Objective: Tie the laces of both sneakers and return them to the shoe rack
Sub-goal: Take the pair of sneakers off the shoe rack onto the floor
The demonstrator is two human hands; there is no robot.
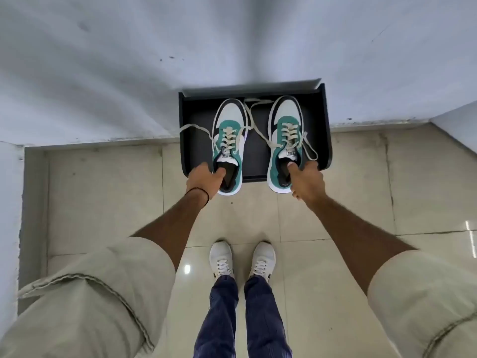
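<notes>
Two teal, white and black sneakers sit over a black shoe rack (324, 130) against the white wall. My left hand (205, 180) grips the heel collar of the left sneaker (229, 130), thumb inside the opening. My right hand (307, 180) grips the collar of the right sneaker (285, 125) the same way. Both heels stick out past the rack's front edge. The cream laces (254, 125) are untied and hang loose across the rack between and beside the shoes.
Glossy beige floor tiles (103, 192) lie below. My own feet in white shoes (242, 258) stand just in front of the rack. A white wall ledge (10, 202) runs along the left, and a wall corner (454, 120) juts in at the right.
</notes>
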